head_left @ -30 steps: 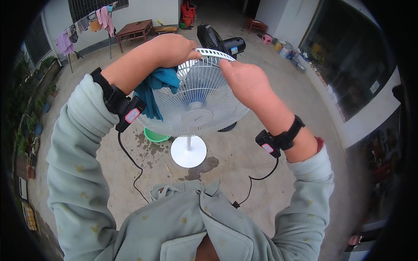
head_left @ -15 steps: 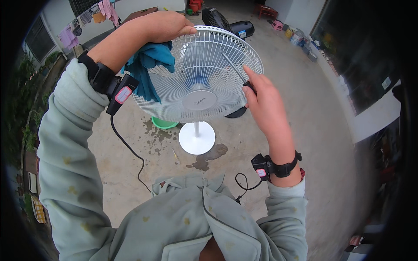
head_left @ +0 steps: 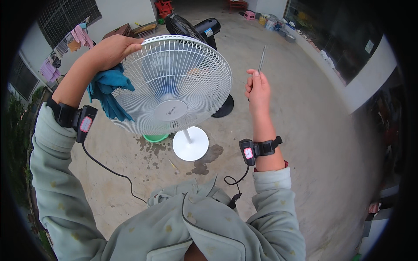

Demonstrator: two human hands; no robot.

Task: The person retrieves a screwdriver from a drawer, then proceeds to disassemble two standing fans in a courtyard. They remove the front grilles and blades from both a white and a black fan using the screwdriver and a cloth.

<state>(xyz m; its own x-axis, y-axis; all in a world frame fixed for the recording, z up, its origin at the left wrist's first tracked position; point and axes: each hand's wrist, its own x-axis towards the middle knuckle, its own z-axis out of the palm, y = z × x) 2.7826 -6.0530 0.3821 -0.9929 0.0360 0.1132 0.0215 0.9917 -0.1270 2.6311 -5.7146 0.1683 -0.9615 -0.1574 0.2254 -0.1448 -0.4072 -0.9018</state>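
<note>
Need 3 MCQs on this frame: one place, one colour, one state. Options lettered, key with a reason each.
1. Where is the left hand?
A. on the top rim of the white fan grille
B. on the fan's round base
C. on the ground

2. What colour is the cloth under that hand?
A. red
B. teal blue
C. yellow

3. How is the right hand?
A. open and empty
B. flat on the grille
C. holding a thin rod, clear of the fan

Key: 1 A, hand rests on the rim. 2 B, cloth shows teal. 3 C, rod sticks up from its grip.

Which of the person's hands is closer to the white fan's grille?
Left. The left hand grips the white fan grille at its upper rim, with a blue cloth; the right hand is apart, holding a thin tool.
</note>
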